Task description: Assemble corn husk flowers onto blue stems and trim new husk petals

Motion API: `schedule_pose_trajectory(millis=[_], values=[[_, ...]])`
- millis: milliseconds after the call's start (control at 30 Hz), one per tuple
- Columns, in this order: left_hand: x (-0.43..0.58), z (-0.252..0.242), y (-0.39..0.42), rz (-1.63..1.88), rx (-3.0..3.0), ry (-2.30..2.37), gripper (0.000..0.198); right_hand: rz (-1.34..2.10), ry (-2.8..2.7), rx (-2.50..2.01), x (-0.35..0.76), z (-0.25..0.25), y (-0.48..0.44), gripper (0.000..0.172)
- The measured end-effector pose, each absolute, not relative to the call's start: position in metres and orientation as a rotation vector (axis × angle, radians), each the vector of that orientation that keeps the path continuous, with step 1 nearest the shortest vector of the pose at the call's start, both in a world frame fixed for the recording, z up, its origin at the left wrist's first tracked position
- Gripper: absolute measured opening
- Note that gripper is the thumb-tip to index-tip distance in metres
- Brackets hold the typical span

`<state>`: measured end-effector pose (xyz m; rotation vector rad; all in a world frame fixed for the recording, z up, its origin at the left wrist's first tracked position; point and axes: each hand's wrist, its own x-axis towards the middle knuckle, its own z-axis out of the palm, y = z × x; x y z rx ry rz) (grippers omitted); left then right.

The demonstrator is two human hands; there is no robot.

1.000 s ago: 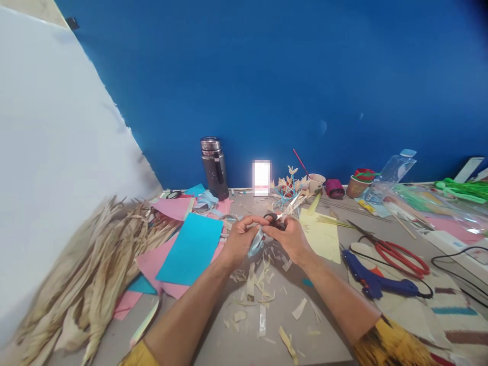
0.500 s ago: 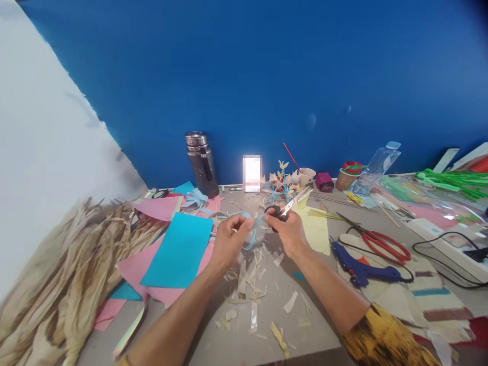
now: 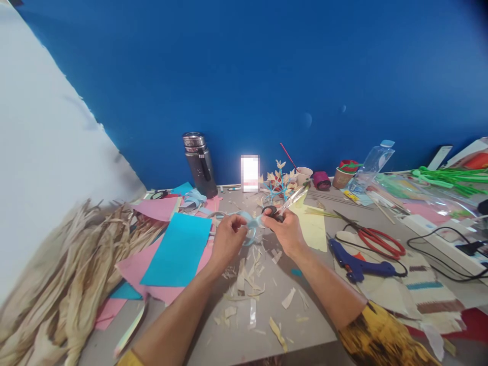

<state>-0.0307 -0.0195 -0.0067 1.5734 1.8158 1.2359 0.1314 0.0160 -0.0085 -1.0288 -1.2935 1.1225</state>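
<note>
My left hand (image 3: 231,236) has its fingers curled at one end of a light blue ribbon (image 3: 253,223); the fingertips partly hide the grip. The ribbon bends into a small loop between my hands. My right hand (image 3: 286,231) pinches the ribbon's other side between thumb and finger. In the same hand rest scissors with black handles (image 3: 270,211), their blades pointing away to the upper right. Beyond the blades stands a small plant-like piece with pale leaves and blue stems (image 3: 281,180). Pale scraps (image 3: 249,277) lie on the table below my hands.
Left are dried husks (image 3: 76,274), a blue sheet (image 3: 177,249) over pink ones, and a dark flask (image 3: 201,170). Rightward lie a blue glue gun (image 3: 360,264), red-handled scissors (image 3: 381,243), a power strip (image 3: 442,244) and a plastic bottle (image 3: 375,165). A bright blurred rectangle (image 3: 250,173) stands at the wall.
The ribbon stretches a little differently between my hands, and my left fingertips have drawn slightly left from it. The scissors stay in my right hand. The whole view has shifted slightly.
</note>
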Motion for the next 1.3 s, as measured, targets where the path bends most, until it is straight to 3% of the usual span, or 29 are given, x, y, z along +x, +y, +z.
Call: schedule_pose_trajectory(millis=[400,567,967,1133,1300], values=[[-0.026,-0.004,-0.024,1.266,1.634,1.640,0.021,1.120,-1.203,-1.062,0.131,-0.008,0.014,0.020],[-0.024,-0.008,-0.023,1.223,1.574,1.585,0.011,1.109,-1.255,-1.068,0.133,-0.007,0.014,0.018],[-0.032,-0.015,-0.013,1.233,1.210,1.682,0.011,1.070,-1.114,-1.061,0.130,-0.013,0.015,0.019],[-0.046,-0.003,-0.010,1.479,0.907,1.683,0.026,1.103,-0.947,-1.023,0.136,-0.009,0.021,0.024],[-0.057,0.004,-0.009,1.713,0.952,1.636,0.015,1.188,-0.837,-0.984,0.140,-0.007,0.025,0.027]])
